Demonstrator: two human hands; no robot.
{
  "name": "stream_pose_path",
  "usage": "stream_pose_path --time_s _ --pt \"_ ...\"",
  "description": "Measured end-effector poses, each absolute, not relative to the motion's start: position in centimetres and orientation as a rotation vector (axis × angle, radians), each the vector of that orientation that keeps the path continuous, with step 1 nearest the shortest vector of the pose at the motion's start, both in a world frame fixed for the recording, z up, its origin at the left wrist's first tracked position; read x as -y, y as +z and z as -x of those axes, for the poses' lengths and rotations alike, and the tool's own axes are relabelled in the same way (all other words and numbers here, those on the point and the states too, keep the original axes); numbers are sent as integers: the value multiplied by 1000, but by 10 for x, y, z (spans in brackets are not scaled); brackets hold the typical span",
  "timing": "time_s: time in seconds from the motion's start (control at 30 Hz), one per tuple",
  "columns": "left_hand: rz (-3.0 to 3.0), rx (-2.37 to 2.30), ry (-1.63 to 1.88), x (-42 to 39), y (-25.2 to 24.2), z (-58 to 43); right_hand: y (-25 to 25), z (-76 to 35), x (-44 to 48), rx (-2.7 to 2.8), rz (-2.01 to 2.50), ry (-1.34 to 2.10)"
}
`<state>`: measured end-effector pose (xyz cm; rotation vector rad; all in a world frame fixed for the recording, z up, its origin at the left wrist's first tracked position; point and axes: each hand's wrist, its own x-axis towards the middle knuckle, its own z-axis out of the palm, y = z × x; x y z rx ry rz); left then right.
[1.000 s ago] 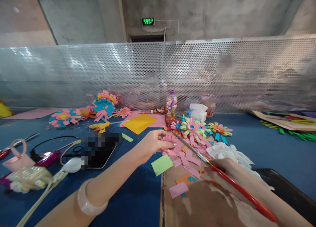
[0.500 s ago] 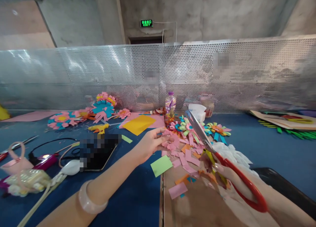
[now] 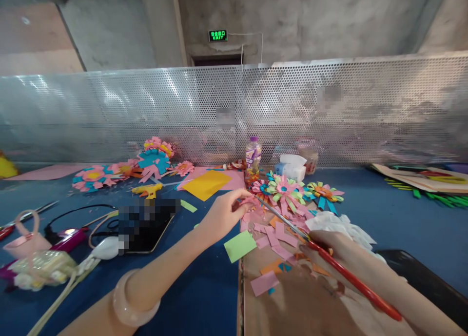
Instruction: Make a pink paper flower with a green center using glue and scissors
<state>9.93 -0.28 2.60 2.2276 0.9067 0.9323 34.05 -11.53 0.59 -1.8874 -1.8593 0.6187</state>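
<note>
My left hand (image 3: 228,211) pinches a small piece of pink paper (image 3: 252,203) above the middle of the table; the fingers partly hide it. In my right hand (image 3: 329,246) are scissors (image 3: 354,280) with red and yellow handles. Seen edge-on, their blades point at the pink paper near my left fingertips; I cannot tell whether they touch it. Below both hands lie pink paper scraps (image 3: 272,236) and a light green paper rectangle (image 3: 239,246). Multicoloured paper flowers (image 3: 287,189) are just beyond the scraps.
At the back stand a drink bottle (image 3: 253,155) and a tissue pack (image 3: 290,168). A yellow glue gun (image 3: 147,189), a tablet-like black device (image 3: 149,233) and cables lie left. Crumpled white tissue (image 3: 340,226) and a black object (image 3: 417,272) lie right.
My right hand has turned the scissors from upright and tilted to low and edge-on, bringing the blade tips left to the pink paper. My left fingers have drawn closer around the paper.
</note>
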Motion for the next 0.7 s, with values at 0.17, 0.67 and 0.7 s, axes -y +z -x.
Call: stream_pose_path --time_s 0.17,0.67,0.7 --pt "-2151 -878 977 4 26 -101 1 -343 113 1980 1901 579" --pt "-2168 -570 1201 6 34 -99 14 -336 116 1945 1894 532" --pt "-2165 -510 1213 7 35 -99 15 -335 117 1951 1891 500"
